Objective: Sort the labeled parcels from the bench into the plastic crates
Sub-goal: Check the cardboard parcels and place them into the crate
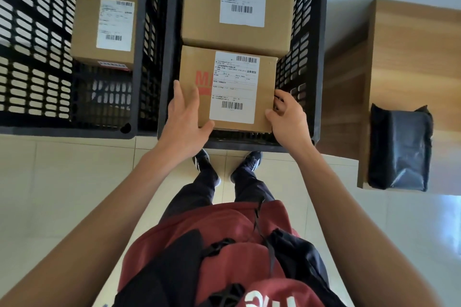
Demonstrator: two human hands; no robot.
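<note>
A labeled cardboard box point(264, 77) with red print sits low in the right black crate point(321, 57), in front of a larger labeled box point(199, 7). My left hand point(184, 117) holds its left near corner, fingers along the side and thumb on top by the label. Its right near corner is gripped by my right hand point(289, 117), whose fingers curl round the edge. In the left black crate point(37, 57) lies a smaller labeled box point(84, 25). A black plastic parcel point(399, 147) rests on the wooden bench point(411, 57) at the right.
The two crates stand side by side on a pale tiled floor point(62, 182), the bench right beside the right one. My feet point(224, 164) are just in front of the right crate.
</note>
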